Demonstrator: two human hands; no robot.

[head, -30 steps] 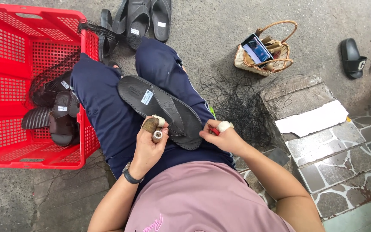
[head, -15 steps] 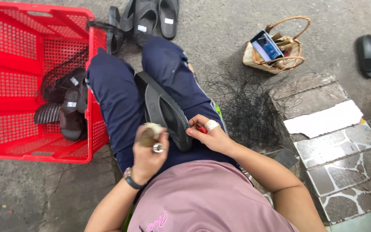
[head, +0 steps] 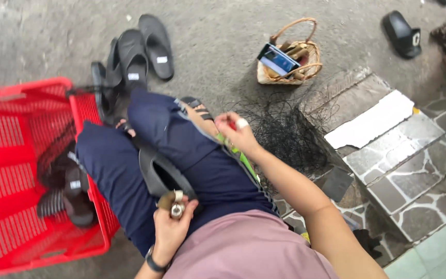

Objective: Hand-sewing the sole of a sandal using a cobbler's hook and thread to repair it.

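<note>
Left hand (head: 174,219) at lower centre grips our small spool (head: 174,205) against the black sandal (head: 162,175) on the lap. Right hand (head: 236,129) pinches thread, raised mid-frame. We judge stitching underway; finished sandals fill the red basket (head: 6,170) at left.

A single head-worn camera looks steeply down from close above the seated person's lap onto the grey concrete floor (head: 223,57). The red plastic crate (head: 11,170) sits at nine o'clock, the woven wicker basket (head: 290,75) at one o'clock, and stone paving (head: 403,170) at three.
</note>
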